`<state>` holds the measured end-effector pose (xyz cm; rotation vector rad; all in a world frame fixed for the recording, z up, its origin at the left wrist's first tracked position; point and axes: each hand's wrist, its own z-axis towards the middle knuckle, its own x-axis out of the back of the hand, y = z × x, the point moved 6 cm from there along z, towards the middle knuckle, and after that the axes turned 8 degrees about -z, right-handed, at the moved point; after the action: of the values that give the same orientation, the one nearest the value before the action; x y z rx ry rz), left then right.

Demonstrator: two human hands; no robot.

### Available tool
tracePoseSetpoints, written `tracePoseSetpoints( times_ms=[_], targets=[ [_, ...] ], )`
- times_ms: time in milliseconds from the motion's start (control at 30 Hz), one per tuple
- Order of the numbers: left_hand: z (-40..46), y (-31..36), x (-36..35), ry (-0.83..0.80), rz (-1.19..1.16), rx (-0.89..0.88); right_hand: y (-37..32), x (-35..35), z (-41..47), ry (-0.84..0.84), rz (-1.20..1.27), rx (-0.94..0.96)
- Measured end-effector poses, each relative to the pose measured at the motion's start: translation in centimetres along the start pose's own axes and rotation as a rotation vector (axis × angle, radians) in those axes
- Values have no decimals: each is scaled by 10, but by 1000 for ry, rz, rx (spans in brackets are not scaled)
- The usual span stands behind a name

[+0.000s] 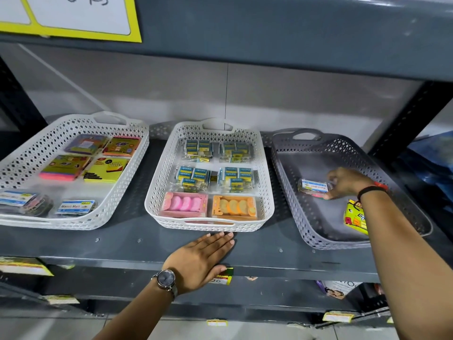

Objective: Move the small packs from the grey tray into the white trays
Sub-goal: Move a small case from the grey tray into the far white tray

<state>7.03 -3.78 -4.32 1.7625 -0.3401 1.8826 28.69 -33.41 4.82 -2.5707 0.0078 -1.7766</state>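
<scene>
The right hand (344,183) reaches into the grey tray (289,168), fingers pinching a small pack (313,187). The left hand (199,261) lies flat, fingers spread, on the shelf (269,251).

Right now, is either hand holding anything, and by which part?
Right hand grips the clear labelled pack at its right end, pack still low in the grey tray. Left hand lies flat on the shelf, holding nothing.

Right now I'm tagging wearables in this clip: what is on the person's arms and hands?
Both forearms are bare, no sleeves. The left hand has a grey-faced metal wristwatch at its wrist. The right hand has a black band with a red thread beside it.
</scene>
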Motion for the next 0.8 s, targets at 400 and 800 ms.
tracePoseSetpoints(
  times_ms=[400, 800],
  targets=[
    [-11, -9, 9, 69, 42, -11, -12, 7, -4, 126, 199, 134],
    [-128, -117, 47, 133, -8, 291, -224, 78, -115, 467, 55, 589]
  ],
)
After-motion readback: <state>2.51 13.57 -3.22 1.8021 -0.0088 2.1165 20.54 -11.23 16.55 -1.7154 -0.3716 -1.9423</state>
